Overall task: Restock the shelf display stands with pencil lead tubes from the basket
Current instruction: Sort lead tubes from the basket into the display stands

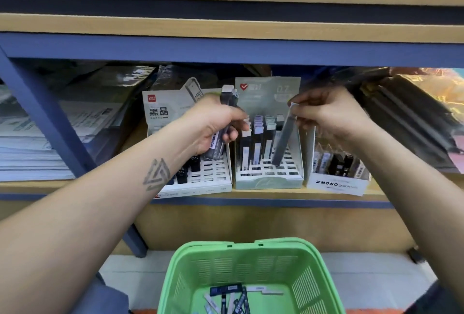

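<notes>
A: Where's the tube?

B: My right hand pinches one lead tube by its cap, long axis slanting down-left into the middle stand, frame centre.

A: Left?

B: My left hand grips a bundle of tubes.

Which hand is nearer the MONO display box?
Right. The right hand hovers just above and left of the MONO display box; the left hand is farther left, over the white stand.
</notes>
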Demonstrator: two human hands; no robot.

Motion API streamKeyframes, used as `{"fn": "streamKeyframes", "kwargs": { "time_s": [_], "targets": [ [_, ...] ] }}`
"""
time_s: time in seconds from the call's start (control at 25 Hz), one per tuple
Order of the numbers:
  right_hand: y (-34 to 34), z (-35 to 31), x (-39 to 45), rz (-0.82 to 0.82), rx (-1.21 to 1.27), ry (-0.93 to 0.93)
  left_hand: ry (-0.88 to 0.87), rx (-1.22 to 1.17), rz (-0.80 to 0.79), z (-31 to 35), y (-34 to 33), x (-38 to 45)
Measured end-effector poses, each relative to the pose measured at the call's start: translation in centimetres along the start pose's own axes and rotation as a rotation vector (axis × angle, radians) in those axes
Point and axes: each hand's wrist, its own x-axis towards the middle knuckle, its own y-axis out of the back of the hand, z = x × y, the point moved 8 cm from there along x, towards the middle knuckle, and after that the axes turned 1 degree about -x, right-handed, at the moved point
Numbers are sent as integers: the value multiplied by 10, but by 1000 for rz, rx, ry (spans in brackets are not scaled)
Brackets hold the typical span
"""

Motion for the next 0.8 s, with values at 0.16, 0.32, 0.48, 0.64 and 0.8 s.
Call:
{"fn": "streamKeyframes", "kwargs": {
  "time_s": [0.16,0.32,0.48,0.64,0.8],
  "targets": [
    [-7,1,0,19,-225,129,-43,49,63,1,-13,14],
    [-21,-5,2,51,-287,245,-91,75,73,3,-23,22],
    [-22,0,6,45,-293,235,-98,85,64,2,-28,24],
    [-20,1,6,13,-248,204,-120,110,37,3,-30,23],
    [-18,-2,3,-18,-338,214,-155,87,38,7,-29,21]
  ]
}}
